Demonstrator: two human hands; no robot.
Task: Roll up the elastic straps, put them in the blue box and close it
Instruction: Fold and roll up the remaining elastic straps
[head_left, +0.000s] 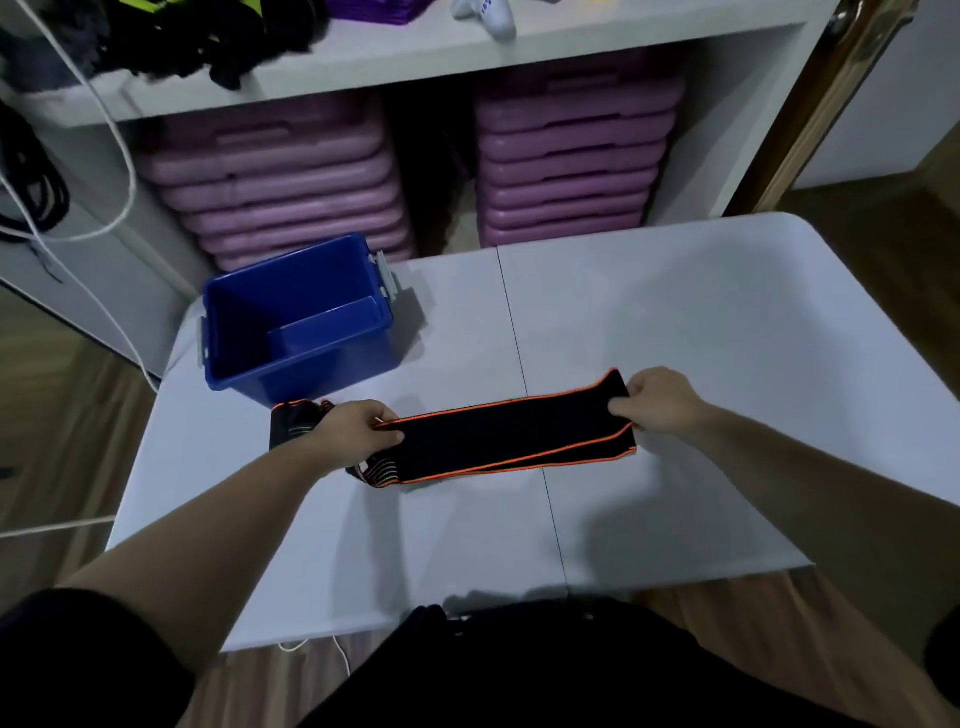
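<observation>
A black elastic strap (511, 439) with orange edges lies folded lengthwise across the white table (675, 322). My left hand (358, 428) pinches its left end and my right hand (657, 400) grips its right end, holding it stretched flat. More black strap (296, 423) with orange trim lies bunched behind my left hand. The blue box (301, 317) stands open at the table's back left corner, with nothing visible inside; grey latches show on its sides. No lid is in view.
Stacks of purple plastic boards (571, 150) fill the white shelf behind the table. White cables (119, 156) hang at the left. Dark gear lies on the shelf top (171, 36). Wooden floor surrounds the table.
</observation>
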